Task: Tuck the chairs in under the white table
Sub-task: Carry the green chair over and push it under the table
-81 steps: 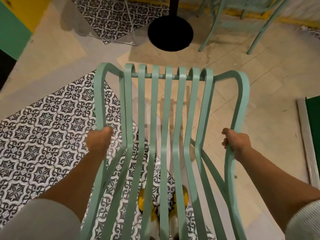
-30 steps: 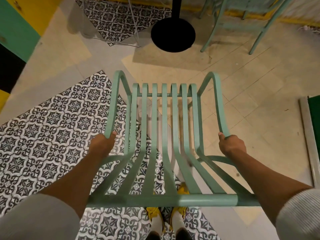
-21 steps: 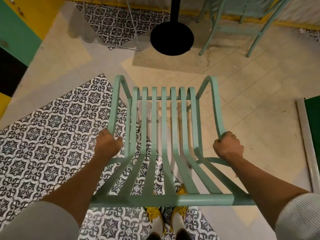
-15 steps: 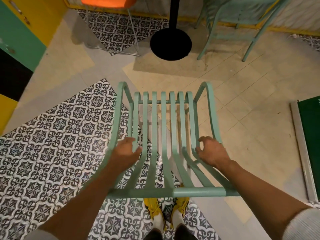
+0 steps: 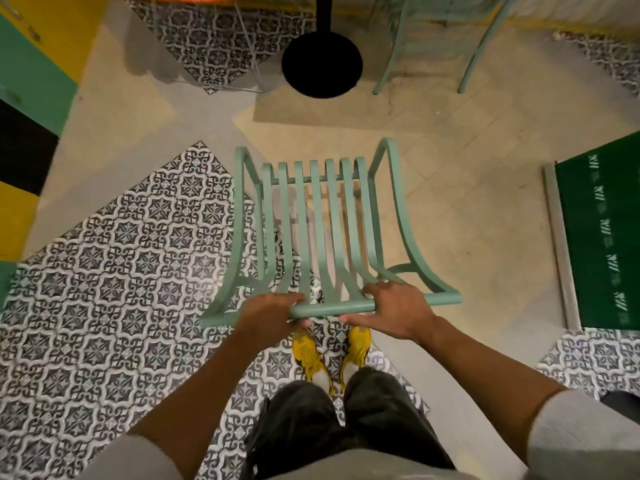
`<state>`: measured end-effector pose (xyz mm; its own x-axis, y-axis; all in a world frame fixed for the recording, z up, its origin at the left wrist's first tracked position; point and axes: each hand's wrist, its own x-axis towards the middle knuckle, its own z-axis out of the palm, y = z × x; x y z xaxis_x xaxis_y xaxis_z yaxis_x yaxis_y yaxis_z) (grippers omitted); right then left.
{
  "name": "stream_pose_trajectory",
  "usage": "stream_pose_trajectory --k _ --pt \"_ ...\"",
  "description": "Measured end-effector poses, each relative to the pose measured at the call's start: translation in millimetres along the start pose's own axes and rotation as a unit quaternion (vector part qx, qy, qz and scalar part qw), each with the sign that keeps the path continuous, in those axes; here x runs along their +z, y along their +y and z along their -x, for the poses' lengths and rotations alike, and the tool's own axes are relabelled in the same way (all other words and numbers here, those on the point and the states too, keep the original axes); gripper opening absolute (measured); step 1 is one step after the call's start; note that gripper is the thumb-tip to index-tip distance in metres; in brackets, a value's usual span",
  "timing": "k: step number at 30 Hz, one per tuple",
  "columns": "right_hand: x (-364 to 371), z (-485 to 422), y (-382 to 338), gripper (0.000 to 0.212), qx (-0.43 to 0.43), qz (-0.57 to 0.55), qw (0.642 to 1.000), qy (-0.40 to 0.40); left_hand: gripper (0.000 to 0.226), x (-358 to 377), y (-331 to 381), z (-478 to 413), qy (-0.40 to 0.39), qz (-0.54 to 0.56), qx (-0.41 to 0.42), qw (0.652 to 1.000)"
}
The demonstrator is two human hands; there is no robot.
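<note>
Hands grip the top rail of the chair (image 5: 317,216), one each side of its middle. The left hand (image 5: 268,315) wraps the rail with fingers over the front and thumb beneath; the right hand (image 5: 394,311) does the same, fingers laid across the rail onto the rear ends of the slats. Both are clamped on the chair, near each other but not touching.

The chair is mint green with a slatted seat and back and curved armrests. It stands on the floor directly ahead of the person, its seat facing away, half on the patterned tiles (image 5: 114,258) and half on the plain beige floor (image 5: 467,188). Yellow shoes (image 5: 311,355) show just behind the rail.

Beyond the chair, well apart from it, is the black round base (image 5: 322,64) of a pedestal, its post rising out of frame; the worktop itself is not visible. A second green chair (image 5: 429,46) stands just right of the base. A green mat (image 5: 602,233) lies at the right edge.
</note>
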<state>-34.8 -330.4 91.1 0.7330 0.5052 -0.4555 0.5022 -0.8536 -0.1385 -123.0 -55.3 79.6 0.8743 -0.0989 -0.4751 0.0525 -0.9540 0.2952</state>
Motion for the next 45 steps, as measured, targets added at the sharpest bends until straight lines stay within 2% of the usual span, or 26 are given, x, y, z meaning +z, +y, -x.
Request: stream_pose_trajectory --k 2,5,9,12,15,20,22,29,34,38,45 --pt "-2 -2 -5 0.098 0.02 0.024 0.999 0.008 0.049 0 4 0 0.034 -0.039 -0.011 0.999" --pt "3 -6 -8 0.076 0.034 0.063 0.997 0.012 0.041 0 8 1 0.065 -0.029 -0.006 0.997" --pt "6 -10 -6 0.063 0.034 0.068 0.997 0.016 0.035 1 6 -1 0.073 -0.07 0.012 0.995" --pt "8 -17 -2 0.062 0.029 0.065 0.997 0.024 0.041 -1 7 -10 0.036 -0.085 -0.025 0.995" --pt "5 -32 3 0.062 0.026 0.059 0.997 0.036 0.049 -11 3 -26 0.014 -0.053 -0.054 0.997" --pt "-14 -66 13 0.061 0.019 0.057 0.997 0.05 0.032 -42 -1 -62 -0.019 -0.041 -0.067 0.997" --pt "-21 -79 18 0.061 0.01 0.059 0.997 0.052 0.032 -54 0 -74 -0.022 -0.044 -0.071 0.996" --pt "-46 -122 41 0.053 -0.001 0.032 0.999 0.026 0.053 -84 0 -119 -0.048 -0.032 -0.101 0.993" --pt "-57 -143 53 0.071 -0.012 -0.003 0.999 0.035 0.052 -102 0 -139 -0.067 -0.031 -0.098 0.992" --pt "-66 -158 60 0.054 -0.022 0.009 0.999 0.024 0.055 -115 2 -153 -0.077 -0.025 -0.112 0.99" --pt "-83 -189 73 0.058 -0.028 0.029 0.999 0.017 0.063 -130 -5 -182 -0.071 -0.012 -0.117 0.991"
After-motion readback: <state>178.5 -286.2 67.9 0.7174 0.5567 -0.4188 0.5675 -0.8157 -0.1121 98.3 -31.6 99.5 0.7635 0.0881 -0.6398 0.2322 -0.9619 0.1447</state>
